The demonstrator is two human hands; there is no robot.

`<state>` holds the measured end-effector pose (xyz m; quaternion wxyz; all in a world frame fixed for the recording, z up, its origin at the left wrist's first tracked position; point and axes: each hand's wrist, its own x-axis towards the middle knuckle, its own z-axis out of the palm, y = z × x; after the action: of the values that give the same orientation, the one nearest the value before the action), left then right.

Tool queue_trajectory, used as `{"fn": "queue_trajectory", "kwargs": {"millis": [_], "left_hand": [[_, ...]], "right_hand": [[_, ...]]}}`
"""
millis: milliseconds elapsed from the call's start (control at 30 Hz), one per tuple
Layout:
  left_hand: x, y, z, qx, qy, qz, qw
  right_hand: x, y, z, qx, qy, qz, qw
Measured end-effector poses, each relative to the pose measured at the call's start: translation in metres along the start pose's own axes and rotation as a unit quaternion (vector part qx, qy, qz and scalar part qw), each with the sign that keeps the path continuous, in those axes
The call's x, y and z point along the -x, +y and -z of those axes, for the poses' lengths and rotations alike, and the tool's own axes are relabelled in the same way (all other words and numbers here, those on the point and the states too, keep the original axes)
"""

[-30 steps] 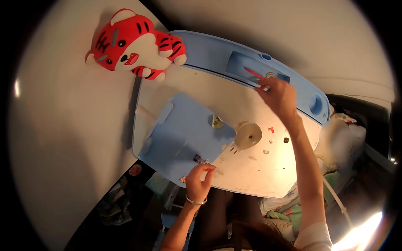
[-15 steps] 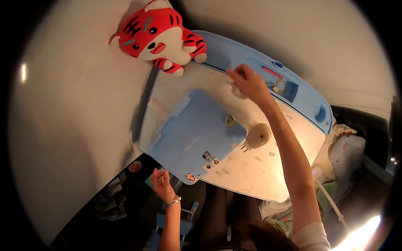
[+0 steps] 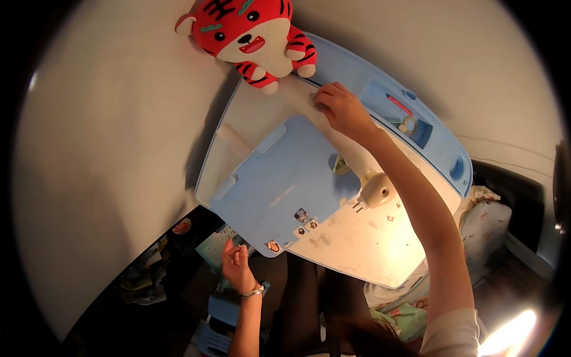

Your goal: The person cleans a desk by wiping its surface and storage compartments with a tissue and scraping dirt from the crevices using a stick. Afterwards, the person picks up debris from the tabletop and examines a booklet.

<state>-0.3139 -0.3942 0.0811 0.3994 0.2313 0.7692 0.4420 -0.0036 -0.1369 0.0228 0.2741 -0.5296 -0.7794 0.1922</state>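
My right hand is over the far part of the white desk top, its fingers closed together and bent down. A small greyish thing shows at the fingertips, too indistinct to name. Near the lower left corner of a blue board, my left hand hangs beside the desk edge, fingers loosely curled and apart, with nothing visible in it. A cream plug-in device with metal prongs lies on the desk by my right forearm. A small greenish item sits at the board's edge.
A red tiger plush leans at the far left corner. The blue tray along the back holds a red pen and a white ring-shaped item. Small stickers lie near the board's front edge. A bright lamp glows at lower right.
My right hand has moved left along the far side of the desk, toward the plush. The whole view has shifted slightly. My left hand stays by the board's corner.
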Motion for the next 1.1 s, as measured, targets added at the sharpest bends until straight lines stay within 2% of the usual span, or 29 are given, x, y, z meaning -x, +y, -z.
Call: {"fn": "queue_trajectory", "kwargs": {"millis": [167, 267, 300, 367, 433, 467, 500, 600, 667, 767, 867, 900, 933, 1000, 1100], "left_hand": [[0.007, 0.011, -0.002, -0.016, -0.021, -0.036, 0.999], [0.015, 0.011, -0.007, -0.019, -0.054, -0.100, 0.993], [0.018, 0.011, -0.009, -0.019, -0.067, -0.124, 0.990], [0.031, 0.014, -0.017, -0.033, -0.105, -0.143, 0.984], [0.049, 0.025, -0.033, -0.026, -0.162, -0.124, 0.979], [0.055, 0.019, -0.037, -0.066, -0.181, -0.129, 0.973], [0.062, 0.016, -0.043, -0.094, -0.210, -0.138, 0.963], [0.082, 0.029, -0.077, -0.159, -0.311, -0.207, 0.914], [0.090, 0.026, -0.096, -0.156, -0.354, -0.246, 0.889], [0.109, 0.025, -0.122, -0.154, -0.397, -0.254, 0.868], [0.126, 0.011, -0.134, -0.155, -0.433, -0.207, 0.864], [0.130, 0.009, -0.138, -0.152, -0.436, -0.203, 0.864], [0.132, 0.007, -0.141, -0.163, -0.435, -0.216, 0.859], [0.134, 0.000, -0.147, -0.183, -0.432, -0.241, 0.850], [0.135, -0.005, -0.152, -0.192, -0.430, -0.231, 0.851]], "right_hand": [[0.018, 0.010, 0.031, -0.010, -0.113, -0.010, 0.993], [0.035, 0.015, 0.060, -0.052, -0.213, -0.124, 0.968], [0.043, 0.016, 0.073, -0.129, -0.214, -0.207, 0.946], [0.067, 0.017, 0.098, -0.279, -0.208, -0.366, 0.863], [0.107, 0.025, 0.115, -0.469, -0.088, -0.395, 0.785], [0.128, 0.026, 0.121, -0.553, -0.022, -0.401, 0.730], [0.146, 0.024, 0.127, -0.572, 0.021, -0.413, 0.708], [0.202, 0.028, 0.136, -0.591, 0.106, -0.399, 0.693], [0.230, 0.027, 0.140, -0.585, 0.175, -0.396, 0.686], [0.256, 0.025, 0.144, -0.578, 0.258, -0.380, 0.674], [0.275, 0.024, 0.135, -0.380, 0.273, -0.413, 0.781], [0.284, 0.023, 0.129, -0.190, 0.220, -0.403, 0.868], [0.294, 0.020, 0.128, 0.017, 0.170, -0.365, 0.915], [0.303, 0.009, 0.125, 0.217, 0.165, -0.243, 0.931], [0.308, 0.008, 0.120, 0.161, 0.176, -0.271, 0.933]]}}
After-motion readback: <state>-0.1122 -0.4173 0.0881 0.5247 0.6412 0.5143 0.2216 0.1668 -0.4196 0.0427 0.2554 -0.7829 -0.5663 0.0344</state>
